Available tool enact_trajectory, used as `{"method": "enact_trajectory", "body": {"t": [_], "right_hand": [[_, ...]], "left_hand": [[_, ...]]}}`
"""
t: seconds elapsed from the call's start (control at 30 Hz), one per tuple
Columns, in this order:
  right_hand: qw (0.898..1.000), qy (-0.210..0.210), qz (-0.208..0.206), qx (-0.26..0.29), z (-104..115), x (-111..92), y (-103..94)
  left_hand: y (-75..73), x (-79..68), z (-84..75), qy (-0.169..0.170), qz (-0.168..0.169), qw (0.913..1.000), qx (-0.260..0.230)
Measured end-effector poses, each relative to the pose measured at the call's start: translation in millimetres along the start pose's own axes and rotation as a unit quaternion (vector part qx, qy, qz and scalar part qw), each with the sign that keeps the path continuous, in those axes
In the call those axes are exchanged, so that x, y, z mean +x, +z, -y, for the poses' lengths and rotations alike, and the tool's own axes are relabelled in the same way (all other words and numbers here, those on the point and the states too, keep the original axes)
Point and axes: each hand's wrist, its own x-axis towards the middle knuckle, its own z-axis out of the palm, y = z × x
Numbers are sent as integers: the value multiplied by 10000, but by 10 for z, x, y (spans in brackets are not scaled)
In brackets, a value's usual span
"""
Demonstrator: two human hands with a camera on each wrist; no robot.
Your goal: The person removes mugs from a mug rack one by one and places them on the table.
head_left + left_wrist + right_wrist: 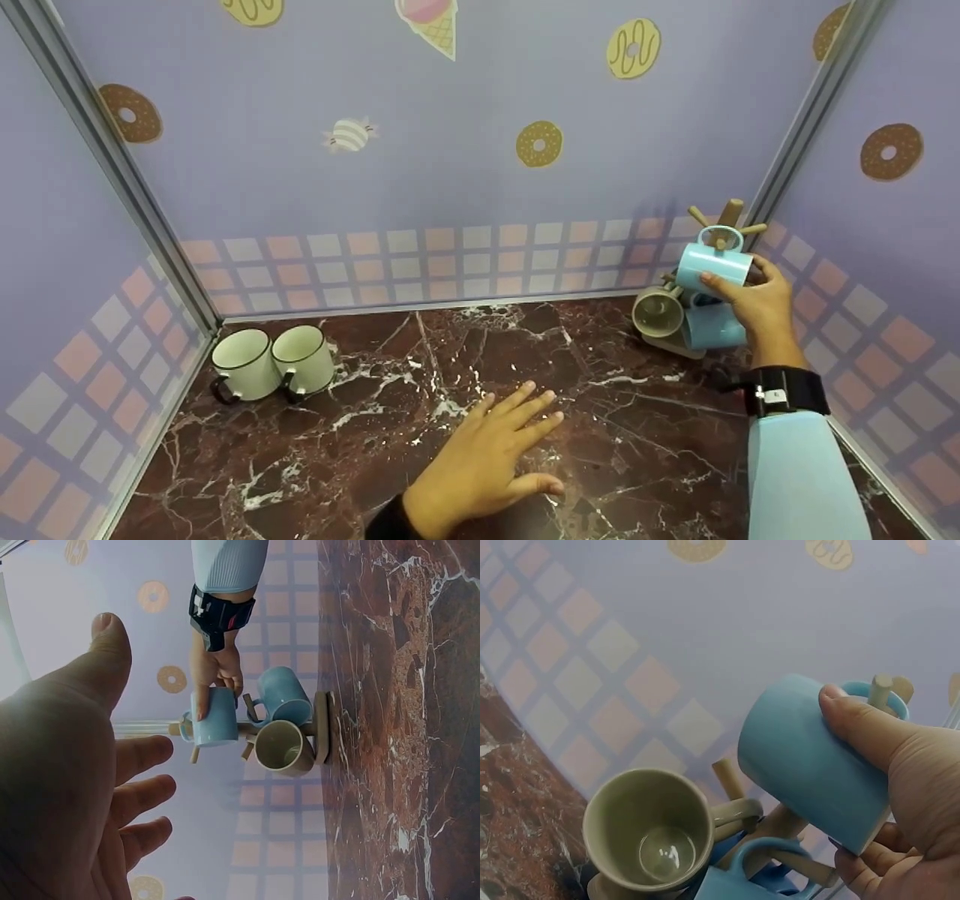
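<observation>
My right hand (766, 304) grips a light blue mug (709, 264) tipped on its side, thumb along its wall and fingers around its base end. The mug's handle loops around a peg (880, 692) of a wooden mug tree (731, 215). Just below, a second blue mug (714, 328) hangs by its handle next to an olive-beige mug (651, 316), whose mouth faces outward. My left hand (484, 461) is over the front middle of the tabletop, fingers spread and holding nothing; the left wrist view shows its fingers (142, 799) extended.
Two cream mugs, a left one (259, 371) and a right one (311, 367), with dark rims and black handles, stand upright side by side at the back left. A dark red marble tabletop (360, 450) meets purple patterned walls (450, 180) on three sides.
</observation>
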Motion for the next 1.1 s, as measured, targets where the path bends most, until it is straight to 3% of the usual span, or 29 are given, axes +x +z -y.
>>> {"method": "enact_trajectory", "body": {"t": [0.33,0.57,0.73,0.93,1.1], "right_hand": [[9996,-286,-4,-13,39,-208,-29],[9966,-825,-48,-13,184,-446,107],[9905,-1371,115,82,373,-693,342],[9791,-1769,1004,-22,575,-992,751],[9614,-2205,1574,-486,614,-1220,1121]], "left_hand": [[-26,-8,-15,43,-39,9997,246],[-69,21,0,-92,-64,9994,332],[-138,15,63,-232,-256,9986,395],[-239,-15,156,-651,-412,9970,75],[-346,-48,249,-1060,-747,9911,-284]]}}
